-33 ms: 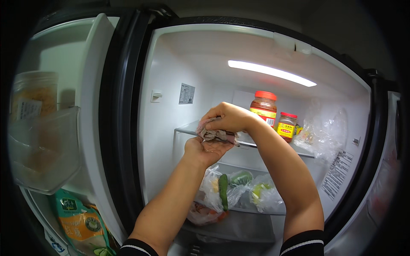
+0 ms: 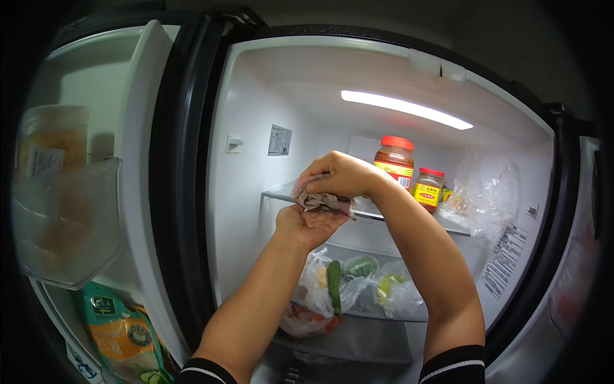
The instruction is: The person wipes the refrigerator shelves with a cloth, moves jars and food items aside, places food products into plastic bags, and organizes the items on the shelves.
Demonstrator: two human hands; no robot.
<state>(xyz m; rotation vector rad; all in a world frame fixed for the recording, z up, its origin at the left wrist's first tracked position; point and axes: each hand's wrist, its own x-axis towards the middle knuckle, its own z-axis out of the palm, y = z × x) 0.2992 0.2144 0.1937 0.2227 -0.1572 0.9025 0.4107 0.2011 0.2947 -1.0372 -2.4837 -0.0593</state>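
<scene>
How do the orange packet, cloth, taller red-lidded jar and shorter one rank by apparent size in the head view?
1. Orange packet
2. Cloth and taller jar: partly hidden, too alike to rank
3. Shorter jar

Crumpled cloth between hands before fridge shelf

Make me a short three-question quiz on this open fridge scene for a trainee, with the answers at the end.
1. Which hand grips the crumpled cloth from above?
2. True or false: the larger red-lidded jar stands to the left of the smaller red-lidded jar.
3. What colour is the long vegetable below the upper shelf: A red, B green or C yellow?

Key: 1. The right hand; the left hand is underneath, palm up. 2. True. 3. B.
</scene>
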